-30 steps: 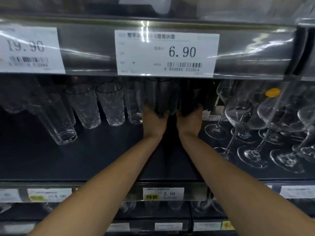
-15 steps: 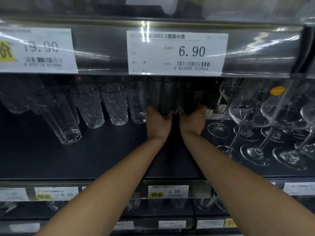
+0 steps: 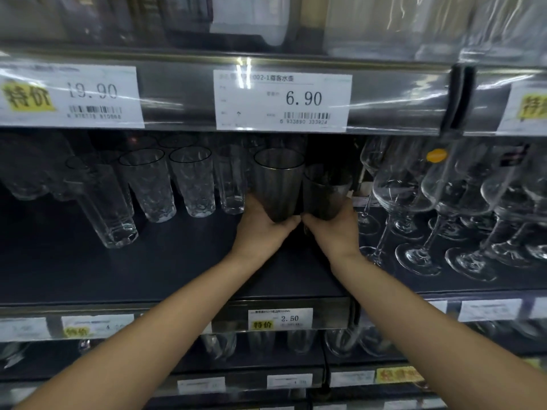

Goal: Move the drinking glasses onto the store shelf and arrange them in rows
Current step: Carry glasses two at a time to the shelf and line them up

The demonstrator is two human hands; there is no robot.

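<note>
Smoky grey and tapered, the left glass (image 3: 278,182) and right glass (image 3: 327,193) stand upright side by side, midway along the dark shelf (image 3: 148,270). The left hand (image 3: 260,230) wraps the left one's base, and the right hand (image 3: 336,233) clamps the right one low. Both arms are stretched in, thumbs almost touching.

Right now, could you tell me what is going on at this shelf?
A person is stocking glassware on a store shelf. The left hand grips one smoky tumbler and the right hand grips a second smoky tumbler beside it, between the clear tumblers on the left and the wine glasses on the right. The hands hide both bases, so I cannot tell whether they are set down.
</note>
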